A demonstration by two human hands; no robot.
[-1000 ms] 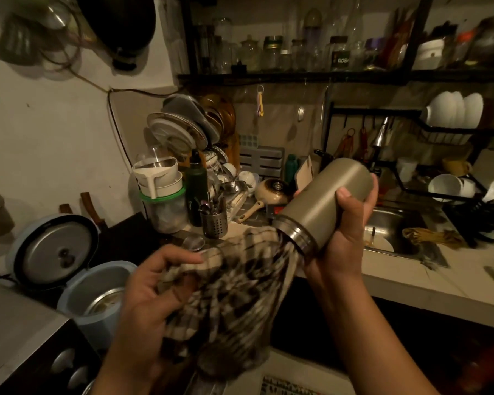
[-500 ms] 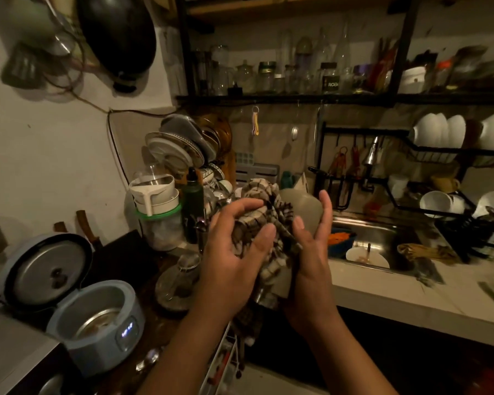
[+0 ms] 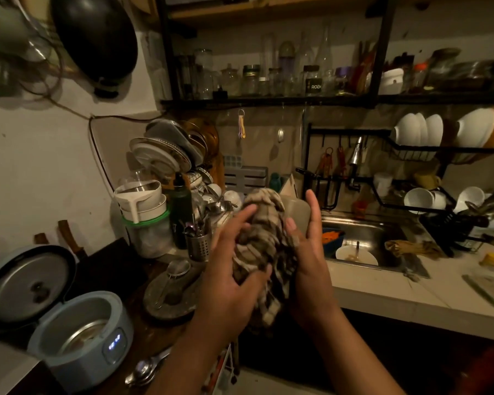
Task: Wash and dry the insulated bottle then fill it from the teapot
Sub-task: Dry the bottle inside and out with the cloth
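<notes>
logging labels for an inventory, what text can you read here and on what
"ROE" plus one unclear last letter: dark label on a jar on the shelf.
Lit display on the blue rice cooker: digits too blurred to read.
Nothing else is legible.

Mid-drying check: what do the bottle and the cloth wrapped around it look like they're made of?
Bottle: probably metal with a matte, pale olive-grey coating. The exposed end looks smooth and dull, with no glare.
Cloth: soft woven fabric, possibly cotton, in a beige-and-dark check. It bunches and folds loosely over the Bottle.
</notes>
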